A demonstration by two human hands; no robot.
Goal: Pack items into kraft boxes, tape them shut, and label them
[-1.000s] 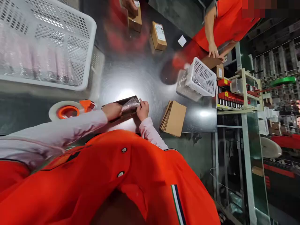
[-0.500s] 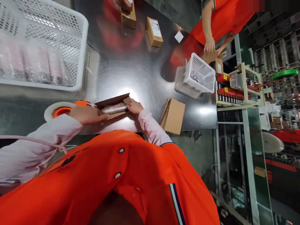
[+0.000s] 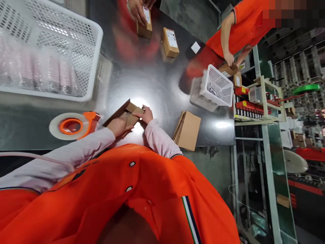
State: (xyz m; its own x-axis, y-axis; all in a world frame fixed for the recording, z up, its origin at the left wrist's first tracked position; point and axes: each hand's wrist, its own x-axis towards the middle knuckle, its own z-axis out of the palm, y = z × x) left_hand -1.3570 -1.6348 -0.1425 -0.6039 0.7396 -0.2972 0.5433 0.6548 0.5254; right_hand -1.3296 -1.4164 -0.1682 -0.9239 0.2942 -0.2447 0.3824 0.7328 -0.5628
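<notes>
Between my hands is a small cardboard box (image 3: 117, 114), its long flap raised on the far side and its end flaps toward my right hand. My left hand (image 3: 118, 126) grips the near side of the box, fingers reaching over it. My right hand (image 3: 146, 114) is closed on the end flap at the right. Only a sliver of the wrapped item inside shows; flaps and fingers hide the rest. To the left, a tape dispenser (image 3: 90, 121) with orange parts and a wide roll of clear tape lies on the metal table (image 3: 157, 81).
A large white basket (image 3: 95, 61) of bubble-wrapped packs stands at left. Flattened cartons (image 3: 189, 130) are stacked at right, beyond them a small white basket (image 3: 215, 84). Across the table lie a labelled box (image 3: 170, 42) and a co-worker's hands (image 3: 138, 12) on another box; a second co-worker (image 3: 225, 37) handles cardboard.
My left hand has moved right onto the box, uncovering the tape dispenser. The box has tilted, its right end flaps are folded inward, and the wrapped item is mostly covered.
</notes>
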